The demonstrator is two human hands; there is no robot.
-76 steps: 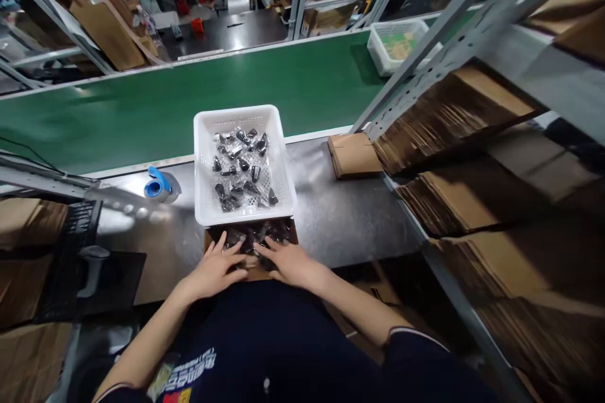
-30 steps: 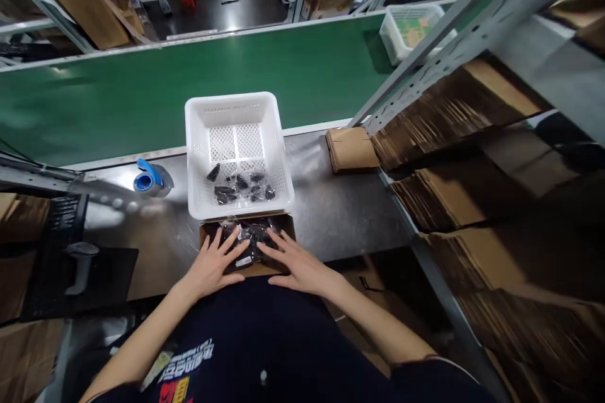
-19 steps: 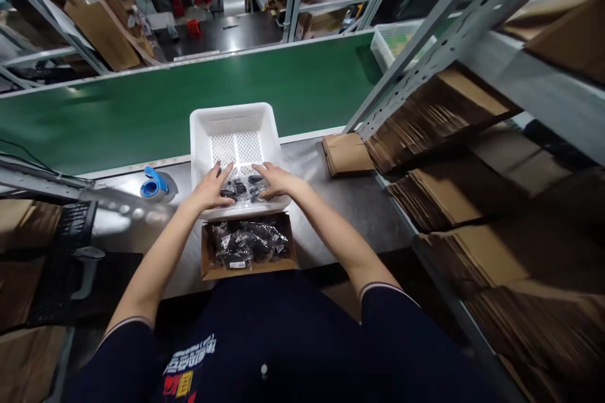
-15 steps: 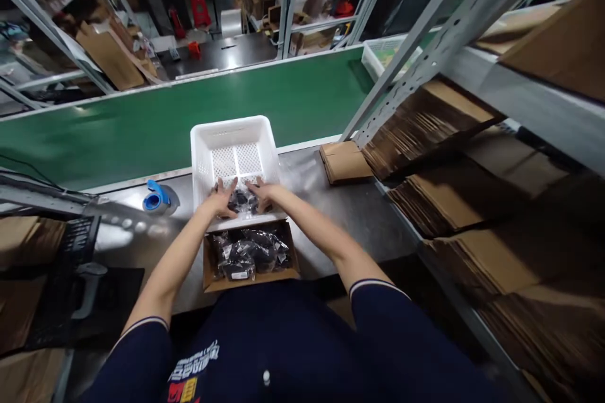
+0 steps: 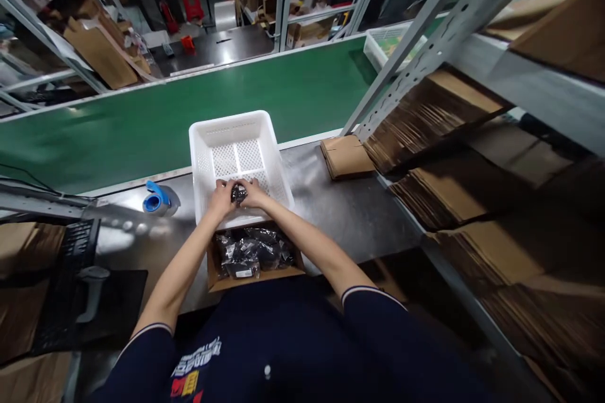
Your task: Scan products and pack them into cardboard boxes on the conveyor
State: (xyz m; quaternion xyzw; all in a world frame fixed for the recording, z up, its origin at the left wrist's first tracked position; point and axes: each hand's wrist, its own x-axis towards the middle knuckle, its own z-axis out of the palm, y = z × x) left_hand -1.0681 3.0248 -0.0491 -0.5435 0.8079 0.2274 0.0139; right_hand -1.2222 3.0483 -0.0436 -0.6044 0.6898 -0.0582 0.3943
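Note:
A white perforated plastic basket (image 5: 236, 138) stands on the dark steel worktable. Inside its near end, my left hand (image 5: 220, 196) and my right hand (image 5: 254, 194) are cupped together around a small heap of black parts in clear bags (image 5: 238, 191). Both hands have their fingers closed round that heap. The far part of the basket is bare. Just in front of the basket sits an open cardboard box (image 5: 215, 277) filled with the same bagged black parts (image 5: 250, 252).
A green conveyor belt (image 5: 142, 126) runs behind the table. A blue tape dispenser (image 5: 155, 197) lies left of the basket. Flat cardboard (image 5: 346, 156) lies to the right, beside shelving stacked with flattened cartons (image 5: 454, 182). A keyboard and scanner (image 5: 89, 277) sit at the left.
My hands left the cardboard box, reached into the basket and drew together, gathering the last scattered bagged parts into one heap between them.

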